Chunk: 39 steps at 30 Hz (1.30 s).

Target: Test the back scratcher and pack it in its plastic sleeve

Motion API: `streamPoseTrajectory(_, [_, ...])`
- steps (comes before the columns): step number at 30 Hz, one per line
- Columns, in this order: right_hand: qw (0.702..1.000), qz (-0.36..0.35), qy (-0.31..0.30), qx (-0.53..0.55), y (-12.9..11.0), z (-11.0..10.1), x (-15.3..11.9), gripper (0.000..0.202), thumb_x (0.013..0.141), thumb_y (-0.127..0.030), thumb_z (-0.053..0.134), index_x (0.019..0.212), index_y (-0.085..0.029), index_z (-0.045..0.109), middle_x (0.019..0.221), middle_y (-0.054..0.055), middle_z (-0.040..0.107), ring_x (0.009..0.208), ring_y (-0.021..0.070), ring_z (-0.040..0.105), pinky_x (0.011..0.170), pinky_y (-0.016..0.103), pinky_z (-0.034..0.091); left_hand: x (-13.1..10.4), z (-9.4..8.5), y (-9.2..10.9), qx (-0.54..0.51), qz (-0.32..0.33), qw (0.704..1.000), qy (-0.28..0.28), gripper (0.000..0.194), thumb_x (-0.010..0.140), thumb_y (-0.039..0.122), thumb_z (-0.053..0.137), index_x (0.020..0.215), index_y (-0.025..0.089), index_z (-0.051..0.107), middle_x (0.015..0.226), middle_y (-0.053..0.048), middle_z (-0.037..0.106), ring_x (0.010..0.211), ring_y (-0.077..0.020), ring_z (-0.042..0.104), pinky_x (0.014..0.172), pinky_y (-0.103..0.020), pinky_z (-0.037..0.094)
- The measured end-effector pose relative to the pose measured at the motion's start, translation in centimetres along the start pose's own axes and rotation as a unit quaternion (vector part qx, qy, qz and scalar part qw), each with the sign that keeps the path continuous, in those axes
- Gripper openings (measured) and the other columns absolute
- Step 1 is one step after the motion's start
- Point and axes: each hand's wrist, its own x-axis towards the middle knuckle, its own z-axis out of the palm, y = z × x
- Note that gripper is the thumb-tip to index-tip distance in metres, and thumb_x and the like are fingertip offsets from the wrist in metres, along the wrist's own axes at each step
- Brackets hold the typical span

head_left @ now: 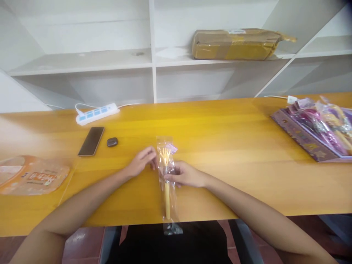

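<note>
Two hands meet at the middle of the counter, and both of them are on one thing: a small yellow hand-shaped back scratcher sealed in a clear plastic sleeve. Our right hand pinches the sleeve about halfway down, thumb and fingers closed on the plastic over the stick. Our left hand has its fingertips curled against the sleeve's upper left edge, beside the little claw end; whether it truly grips or only touches there, we cannot tell. The packet lies lengthwise toward us, flat on the wood, its lower end hanging just over the near edge of the counter.

As we judge it, the work on this packet is at an early point: the sleeve looks closed and whole, the scratcher entirely inside, and a small purple label sits at the top. Nothing has come out of the plastic.

Further out, to the left, lie a dark phone face down and a small black case, with a white power strip behind them. An orange-printed bag sits at the far left. At the right edge, well apart, a purple box holds more wrapped items. A taped cardboard parcel rests on the white shelf behind.
</note>
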Motion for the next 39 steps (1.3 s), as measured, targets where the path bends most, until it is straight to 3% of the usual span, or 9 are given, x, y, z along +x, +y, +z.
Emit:
streamPoseTrajectory(2, [0.999, 0.016, -0.024, -0.023, 0.0, 0.5, -0.3, 0.039, 0.097, -0.053, 0.075, 0.099, -0.015, 0.068, 0.073, -0.003, 0.064, 0.054, 0.0072, 0.057, 0.051, 0.021, 0.047, 0.5, -0.3, -0.4, -0.037, 0.064, 0.991, 0.113, 0.035, 0.101, 0.05, 0.069, 0.109, 0.02, 0.051, 0.098, -0.004, 0.069, 0.078, -0.016, 0.071, 0.076, -0.031, 0.059])
streamPoseTrajectory(4, [0.998, 0.022, -0.045, -0.04, 0.3, 0.6, -0.4, 0.034, 0.099, -0.049, 0.073, 0.098, -0.015, 0.069, 0.071, -0.003, 0.065, 0.053, 0.0071, 0.057, 0.049, 0.02, 0.045, 0.9, -0.2, -0.6, -0.056, 0.104, 0.981, 0.153, 0.048, 0.093, 0.043, 0.081, 0.118, 0.025, 0.043, 0.105, -0.002, 0.068, 0.079, -0.0146, 0.07, 0.079, -0.031, 0.058])
streamPoseTrajectory(6, [0.997, 0.02, -0.055, -0.054, 0.5, 0.5, -0.4, 0.033, 0.099, -0.048, 0.073, 0.099, -0.015, 0.069, 0.073, -0.002, 0.067, 0.054, 0.0077, 0.059, 0.05, 0.02, 0.045, 1.0, 0.1, -0.8, -0.06, 0.118, 0.979, 0.152, 0.055, 0.091, 0.038, 0.084, 0.121, 0.027, 0.039, 0.106, -0.001, 0.068, 0.079, -0.0138, 0.068, 0.078, -0.03, 0.057])
streamPoseTrajectory(11, [0.991, -0.028, -0.07, -0.113, 0.3, -1.0, -0.5, 0.039, 0.105, -0.053, 0.064, 0.101, -0.016, 0.071, 0.083, 0.0, 0.071, 0.06, 0.0089, 0.063, 0.06, 0.023, 0.05, 1.0, 0.3, -1.1, 0.019, 0.106, 0.988, 0.107, 0.023, 0.1, 0.037, 0.071, 0.106, 0.018, 0.061, 0.092, -0.004, 0.066, 0.08, -0.0145, 0.063, 0.08, -0.029, 0.053])
streamPoseTrajectory(14, [0.97, -0.071, 0.047, -0.229, 0.2, -2.8, -0.3, 0.043, 0.111, -0.051, 0.051, 0.092, -0.016, 0.067, 0.078, 0.001, 0.067, 0.064, 0.0114, 0.061, 0.065, 0.026, 0.048, 1.1, 0.0, -1.1, 0.036, 0.075, 0.99, 0.114, 0.026, 0.097, 0.039, 0.076, 0.104, 0.015, 0.068, 0.097, -0.007, 0.068, 0.085, -0.0158, 0.065, 0.082, -0.029, 0.053])
streamPoseTrajectory(18, [0.862, -0.153, 0.247, -0.415, 1.1, -5.8, 0.2, 0.032, 0.111, -0.042, 0.052, 0.098, -0.019, 0.07, 0.093, 0.007, 0.069, 0.08, 0.0185, 0.063, 0.077, 0.033, 0.05, 1.0, -0.1, -1.3, 0.076, 0.057, 0.992, 0.087, 0.032, 0.094, 0.036, 0.08, 0.116, 0.015, 0.069, 0.109, -0.01, 0.071, 0.095, -0.0172, 0.067, 0.09, -0.03, 0.053])
streamPoseTrajectory(24, [0.801, -0.163, 0.284, -0.501, 2.8, -7.7, 1.1, 0.041, 0.102, -0.048, 0.069, 0.134, -0.022, 0.066, 0.131, 0.015, 0.066, 0.122, 0.0344, 0.061, 0.108, 0.054, 0.049, 1.0, -0.2, -1.6, 0.108, 0.062, 0.99, 0.066, 0.029, 0.097, 0.035, 0.077, 0.117, 0.016, 0.07, 0.108, -0.009, 0.071, 0.095, -0.0171, 0.066, 0.091, -0.032, 0.053])
streamPoseTrajectory(34, [0.811, -0.166, 0.29, -0.481, 3.4, -7.3, 2.0, 0.021, 0.094, -0.024, 0.071, 0.115, -0.023, 0.068, 0.124, 0.01, 0.068, 0.116, 0.0299, 0.061, 0.103, 0.049, 0.048, 1.4, -0.5, -1.6, 0.088, 0.082, 0.988, 0.1, 0.026, 0.102, 0.042, 0.071, 0.103, 0.017, 0.065, 0.1, -0.006, 0.067, 0.09, -0.0169, 0.065, 0.086, -0.031, 0.052])
streamPoseTrajectory(39, [0.82, -0.143, 0.282, -0.477, 3.1, -7.4, 1.9, 0.037, 0.097, -0.034, 0.074, 0.13, -0.023, 0.063, 0.128, 0.011, 0.068, 0.118, 0.032, 0.059, 0.104, 0.051, 0.046, 1.4, -0.4, -1.5, 0.049, 0.064, 0.992, 0.101, 0.027, 0.104, 0.044, 0.066, 0.103, 0.018, 0.058, 0.092, -0.004, 0.069, 0.082, -0.0163, 0.068, 0.079, -0.031, 0.055])
